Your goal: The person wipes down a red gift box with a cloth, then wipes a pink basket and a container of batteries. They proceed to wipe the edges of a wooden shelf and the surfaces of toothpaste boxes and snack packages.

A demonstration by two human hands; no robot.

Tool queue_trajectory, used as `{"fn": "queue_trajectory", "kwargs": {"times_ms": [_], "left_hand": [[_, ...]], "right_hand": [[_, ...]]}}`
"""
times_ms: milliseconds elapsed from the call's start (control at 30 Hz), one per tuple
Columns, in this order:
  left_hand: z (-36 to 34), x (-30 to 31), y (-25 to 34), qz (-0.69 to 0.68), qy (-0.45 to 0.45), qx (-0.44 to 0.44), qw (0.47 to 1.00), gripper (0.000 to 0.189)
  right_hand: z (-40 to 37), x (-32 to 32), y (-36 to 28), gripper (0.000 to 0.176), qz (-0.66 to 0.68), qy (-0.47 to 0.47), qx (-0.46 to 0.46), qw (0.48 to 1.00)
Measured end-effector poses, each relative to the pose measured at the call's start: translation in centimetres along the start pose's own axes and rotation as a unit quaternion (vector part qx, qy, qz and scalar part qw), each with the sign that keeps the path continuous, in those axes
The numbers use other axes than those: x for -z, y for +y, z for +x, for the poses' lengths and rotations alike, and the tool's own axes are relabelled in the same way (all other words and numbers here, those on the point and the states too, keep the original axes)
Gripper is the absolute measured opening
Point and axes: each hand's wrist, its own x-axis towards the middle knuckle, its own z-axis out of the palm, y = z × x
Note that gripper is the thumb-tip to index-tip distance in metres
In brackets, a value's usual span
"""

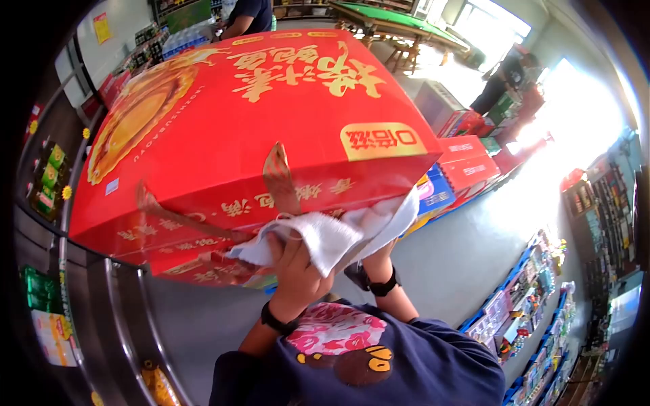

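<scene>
A white cloth [326, 237] is bunched between my two hands, against the near side of a large red gift box [237, 135] with gold lettering. My left hand [298, 274] grips the cloth's left part, its fingers curled into the folds. At the cloth's right end, my right hand [380, 262] is closed on it, with some fingers hidden behind the fabric. Brown-gold ribbon [279, 179] hangs down the box's near face beside the cloth. The red box rests on other boxes, largely hidden below it.
Shelves with bottles [51, 177] stand close on the left. More boxes [467, 162] line up to the right. Low blue-edged displays [501, 314] of small goods are at lower right. One person [247, 17] stands behind the box, another [504, 81] farther right. A green-topped table [399, 20] is behind.
</scene>
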Motion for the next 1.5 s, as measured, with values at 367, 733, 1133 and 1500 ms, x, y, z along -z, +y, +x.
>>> {"fn": "queue_trajectory", "kwargs": {"times_ms": [367, 733, 1133, 1500], "left_hand": [[-2.1, 2.1, -1.4, -0.095, -0.106, -0.083, 0.986, 0.019], [-3.3, 2.5, -0.7, -0.164, -0.119, -0.177, 0.963, 0.023], [-3.7, 4.6, -1.0, -0.394, -0.112, 0.061, 0.91, 0.023], [-3.4, 12.3, -5.1, -0.089, 0.504, 0.156, 0.845, 0.033]], "right_hand": [[2.6, 2.9, -4.9, 0.056, 0.073, -0.107, -0.116, 0.985], [3.0, 2.6, -4.4, 0.057, 0.299, -0.062, -0.298, 0.904], [4.4, 1.7, -10.3, 0.042, 0.339, -0.012, -0.156, 0.928], [0.8, -6.0, -16.7, 0.039, 0.204, -0.27, 0.117, 0.933]]}}
